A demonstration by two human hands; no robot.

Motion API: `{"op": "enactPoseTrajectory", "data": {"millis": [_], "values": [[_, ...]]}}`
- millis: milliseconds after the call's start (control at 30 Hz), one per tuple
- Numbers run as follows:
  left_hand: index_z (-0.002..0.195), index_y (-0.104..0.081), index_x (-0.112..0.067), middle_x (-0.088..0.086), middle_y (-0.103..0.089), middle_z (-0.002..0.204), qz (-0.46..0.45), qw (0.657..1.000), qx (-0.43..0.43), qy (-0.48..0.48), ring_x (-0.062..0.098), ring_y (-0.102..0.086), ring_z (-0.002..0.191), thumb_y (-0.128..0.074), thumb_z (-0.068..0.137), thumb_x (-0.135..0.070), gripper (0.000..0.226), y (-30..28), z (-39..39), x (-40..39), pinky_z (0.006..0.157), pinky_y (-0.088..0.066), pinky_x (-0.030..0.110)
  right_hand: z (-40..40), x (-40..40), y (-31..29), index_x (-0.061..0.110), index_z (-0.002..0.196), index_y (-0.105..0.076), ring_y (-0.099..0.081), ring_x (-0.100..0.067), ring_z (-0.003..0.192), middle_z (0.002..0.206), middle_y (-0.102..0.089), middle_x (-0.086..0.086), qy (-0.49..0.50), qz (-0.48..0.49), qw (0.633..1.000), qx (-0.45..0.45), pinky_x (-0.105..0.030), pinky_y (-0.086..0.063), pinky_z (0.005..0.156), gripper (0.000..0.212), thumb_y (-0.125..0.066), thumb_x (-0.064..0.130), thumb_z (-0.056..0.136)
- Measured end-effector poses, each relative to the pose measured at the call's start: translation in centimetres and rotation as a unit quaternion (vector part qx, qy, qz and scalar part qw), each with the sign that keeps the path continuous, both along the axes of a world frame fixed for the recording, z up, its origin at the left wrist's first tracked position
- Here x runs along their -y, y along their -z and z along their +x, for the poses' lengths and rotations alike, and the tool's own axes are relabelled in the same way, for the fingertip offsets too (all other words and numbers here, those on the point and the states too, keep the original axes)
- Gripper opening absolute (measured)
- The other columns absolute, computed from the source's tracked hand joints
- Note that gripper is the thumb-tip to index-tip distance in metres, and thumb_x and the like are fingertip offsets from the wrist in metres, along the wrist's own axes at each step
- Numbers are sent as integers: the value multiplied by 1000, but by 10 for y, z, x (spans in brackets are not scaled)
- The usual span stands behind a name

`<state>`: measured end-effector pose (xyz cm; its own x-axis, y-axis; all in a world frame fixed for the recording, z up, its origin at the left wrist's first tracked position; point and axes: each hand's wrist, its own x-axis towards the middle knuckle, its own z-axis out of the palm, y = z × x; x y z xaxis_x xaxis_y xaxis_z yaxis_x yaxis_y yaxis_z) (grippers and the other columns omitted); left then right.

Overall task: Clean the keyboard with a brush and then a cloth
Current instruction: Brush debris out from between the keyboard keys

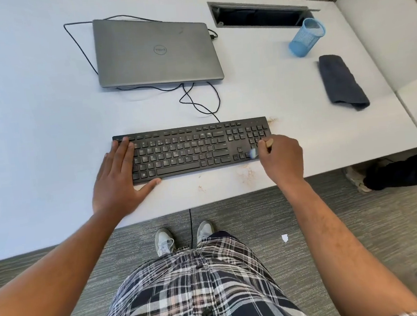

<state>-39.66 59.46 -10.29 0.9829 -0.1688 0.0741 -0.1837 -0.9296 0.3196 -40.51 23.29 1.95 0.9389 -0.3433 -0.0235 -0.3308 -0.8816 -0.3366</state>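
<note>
Presently, your left hand (118, 175) lay flat with fingers straight on the left end of the black keyboard (194, 149), thumb along its front edge. Your right hand (281, 157) was curled round a brush (259, 148), its wooden handle end showing above the knuckles and its pale bristles blurred over the keys at the right end, near the number pad. The keyboard sat near the front edge of the white desk (35, 122), with brownish crumbs (246, 173) on the surface just in front of it. A folded dark grey cloth (340, 82) lay well apart to the right, untouched. A closed grey laptop (155, 50) rested behind the keyboard, and a blue mesh pen cup (306, 37) stood behind the cloth.
</note>
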Motion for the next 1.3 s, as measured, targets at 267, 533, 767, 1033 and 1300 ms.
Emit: {"op": "enactPoseTrajectory", "data": {"millis": [267,533,767,1033,1300], "values": [[167,-21,-9,1,-12,177,6,1000,-3,1,18,-1,164,-44,87,-84,113,0,0,1,133,-6,38,-2,9,0,19,74,-69,-58,-17,60,62,-62,7,9,0,1000,12,-24,-34,51,35,-53,27,104],[167,-20,-9,1,-11,177,12,1000,-4,0,18,-1,164,-42,87,-85,112,-3,-1,1,132,3,31,-4,17,-1,12,69,-65,-58,-25,59,61,-63,-3,6,-31,999,4,-28,-35,51,41,-50,25,104],[168,-18,-11,-2,-8,178,7,1000,-10,-3,17,1,164,-41,87,-86,113,-3,-1,1,133,-2,36,-5,5,0,20,99,-81,-70,-12,67,74,-75,9,-31,164,985,-49,-32,-59,65,21,-61,24,101],[168,-19,-11,0,-10,178,7,1000,-7,-8,18,-1,164,-43,87,-85,112,-3,-1,1,133,-10,41,-10,8,-3,23,88,-79,-73,-25,68,71,-76,-1,-22,239,967,-89,-38,-62,65,22,-62,19,101],[168,-18,-11,0,-10,178,9,1000,-10,-6,13,5,163,-42,88,-85,112,-4,-1,2,133,-8,39,13,-20,-1,13,105,-78,-70,-16,66,75,-76,-6,59,379,922,54,-38,-63,68,15,-70,24,100]]}}
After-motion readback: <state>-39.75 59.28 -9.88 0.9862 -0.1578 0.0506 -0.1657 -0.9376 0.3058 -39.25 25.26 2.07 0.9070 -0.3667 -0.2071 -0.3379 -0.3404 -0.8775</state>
